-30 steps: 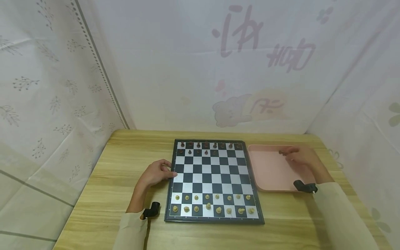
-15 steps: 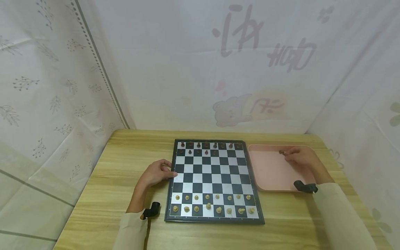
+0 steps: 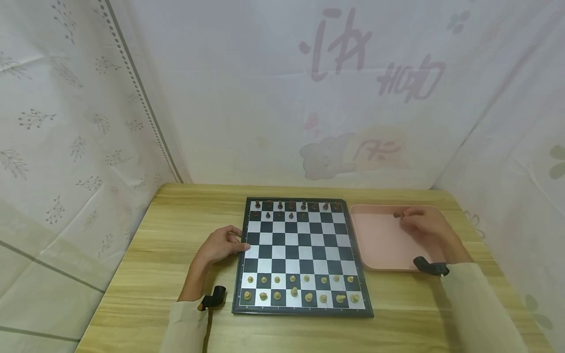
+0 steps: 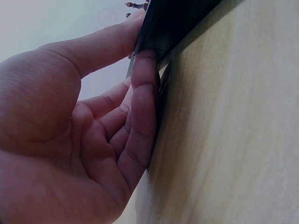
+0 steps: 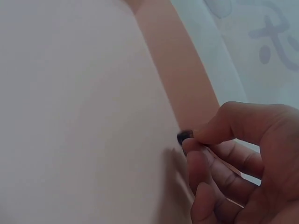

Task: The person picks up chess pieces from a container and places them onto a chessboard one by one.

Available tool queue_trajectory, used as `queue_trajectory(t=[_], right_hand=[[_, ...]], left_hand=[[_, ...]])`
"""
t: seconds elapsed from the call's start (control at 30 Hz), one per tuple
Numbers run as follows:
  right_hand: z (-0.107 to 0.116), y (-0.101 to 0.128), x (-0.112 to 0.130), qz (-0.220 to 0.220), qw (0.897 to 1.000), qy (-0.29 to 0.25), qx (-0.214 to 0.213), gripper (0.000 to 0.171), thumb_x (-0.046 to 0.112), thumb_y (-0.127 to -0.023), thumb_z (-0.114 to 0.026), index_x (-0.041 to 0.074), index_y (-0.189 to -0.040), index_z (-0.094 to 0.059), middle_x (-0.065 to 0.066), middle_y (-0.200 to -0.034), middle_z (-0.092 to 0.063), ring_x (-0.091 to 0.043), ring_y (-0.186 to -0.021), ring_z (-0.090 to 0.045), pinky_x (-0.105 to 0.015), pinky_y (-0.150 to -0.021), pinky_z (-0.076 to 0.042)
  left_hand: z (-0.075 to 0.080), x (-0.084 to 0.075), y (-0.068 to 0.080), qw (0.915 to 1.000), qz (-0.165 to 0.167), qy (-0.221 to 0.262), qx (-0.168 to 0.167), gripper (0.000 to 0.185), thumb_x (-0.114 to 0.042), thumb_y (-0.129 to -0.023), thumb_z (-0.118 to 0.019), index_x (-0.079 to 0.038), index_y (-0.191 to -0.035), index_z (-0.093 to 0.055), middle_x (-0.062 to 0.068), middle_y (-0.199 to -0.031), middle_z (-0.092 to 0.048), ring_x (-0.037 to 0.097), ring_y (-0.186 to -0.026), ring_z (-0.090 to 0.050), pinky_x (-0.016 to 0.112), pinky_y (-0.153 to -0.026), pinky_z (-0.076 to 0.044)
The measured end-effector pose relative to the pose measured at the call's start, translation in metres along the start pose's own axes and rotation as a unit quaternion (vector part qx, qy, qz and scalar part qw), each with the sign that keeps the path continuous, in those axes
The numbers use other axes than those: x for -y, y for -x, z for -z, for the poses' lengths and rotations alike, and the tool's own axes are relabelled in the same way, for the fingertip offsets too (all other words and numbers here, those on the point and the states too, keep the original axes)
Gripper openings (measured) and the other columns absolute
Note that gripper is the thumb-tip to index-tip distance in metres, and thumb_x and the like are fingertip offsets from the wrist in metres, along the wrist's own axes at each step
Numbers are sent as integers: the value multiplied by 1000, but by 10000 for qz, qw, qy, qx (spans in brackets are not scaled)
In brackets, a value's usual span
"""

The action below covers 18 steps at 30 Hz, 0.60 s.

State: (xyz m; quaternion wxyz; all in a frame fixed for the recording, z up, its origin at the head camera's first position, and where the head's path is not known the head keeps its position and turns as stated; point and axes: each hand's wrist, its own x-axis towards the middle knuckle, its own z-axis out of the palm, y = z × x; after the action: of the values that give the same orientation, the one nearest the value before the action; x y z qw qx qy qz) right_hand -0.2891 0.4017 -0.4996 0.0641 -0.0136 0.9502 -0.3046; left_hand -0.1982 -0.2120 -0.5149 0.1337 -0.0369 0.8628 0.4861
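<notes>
A black-and-white chessboard point(image 3: 292, 252) lies on the wooden table. Its left edge is held by my left hand point(image 3: 219, 244), thumb over the top; in the left wrist view the bent fingers point(image 4: 142, 100) reach its dark side. Over the far part of a pink tray point(image 3: 379, 242), my right hand point(image 3: 425, 223) pinches a small dark chess piece point(image 5: 185, 136) between thumb and fingertips, which cover most of it. Cream chess pieces point(image 3: 294, 291) fill the two near rows. Dark red chess pieces point(image 3: 291, 205) line the far row, with several more in front of them on the left.
The tray stands against the right side of the board, its raised rim point(image 3: 363, 260) close to it. A patterned cloth point(image 3: 247, 122) hangs behind the table point(image 3: 185, 206), with more cloth at both sides.
My right hand has shifted slightly left over the tray, and the dark piece has turned a little in its fingers. The left hand and the board stay as they were.
</notes>
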Motion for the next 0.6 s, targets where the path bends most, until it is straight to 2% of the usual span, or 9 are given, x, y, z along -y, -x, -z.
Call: queue_trajectory(t=[0.07,0.2,0.27,0.33,0.4,0.5,0.6], right_hand=[[-2,4,5,101,9998,129,-110,38,31,-104,-77,-3,-120,-79,-26,-130,-74,-31,-111,-64,-30,-84,-48],[-6,10,15,214,9979,579,-219,46,47,-105,-74,8,-127,-81,-21,-137,-73,-41,-126,-63,-50,-102,-45],[-7,13,21,79,9981,587,-155,52,55,-104,-73,12,-132,-80,-20,-140,-72,-44,-131,-60,-60,-107,-42],[-9,15,27,-28,9981,600,-103,57,62,-102,-71,16,-136,-78,-17,-143,-71,-43,-135,-58,-63,-109,-40],[-12,16,33,-63,9984,554,-103,57,62,-102,-72,18,-138,-77,-13,-143,-72,-37,-136,-59,-58,-110,-43],[-19,10,40,85,9994,-332,84,50,40,-107,-74,4,-141,-72,-18,-138,-73,-24,-121,-68,-41,-100,-53],[-27,3,47,133,9902,-1354,312,45,15,-107,-73,-11,-142,-64,-21,-130,-74,-6,-100,-68,-26,-83,-56]], left_hand=[[0,0,0,10000,14,-24,-18,48,-18,-90,-93,3,-125,-70,9,-89,-70,25,-82,-61,36,-75,-46],[0,0,1,10000,41,-22,-33,48,-18,-90,-93,3,-126,-69,9,-89,-70,25,-82,-61,36,-75,-46],[0,0,1,10000,41,-13,-32,48,-18,-90,-93,4,-126,-69,9,-89,-70,25,-82,-61,36,-75,-46],[0,0,1,10000,40,-15,-34,48,-18,-89,-93,3,-126,-69,9,-89,-70,25,-82,-61,36,-75,-46],[0,0,1,10000,41,-15,-32,48,-18,-89,-93,3,-126,-69,9,-89,-70,25,-82,-61,36,-75,-46],[0,0,0,10000,45,-5,-23,48,-18,-90,-93,3,-126,-69,9,-89,-71,26,-82,-61,36,-75,-46],[0,-1,0,10000,50,-8,-20,48,-18,-90,-93,3,-126,-69,9,-88,-71,26,-83,-61,36,-76,-47]])
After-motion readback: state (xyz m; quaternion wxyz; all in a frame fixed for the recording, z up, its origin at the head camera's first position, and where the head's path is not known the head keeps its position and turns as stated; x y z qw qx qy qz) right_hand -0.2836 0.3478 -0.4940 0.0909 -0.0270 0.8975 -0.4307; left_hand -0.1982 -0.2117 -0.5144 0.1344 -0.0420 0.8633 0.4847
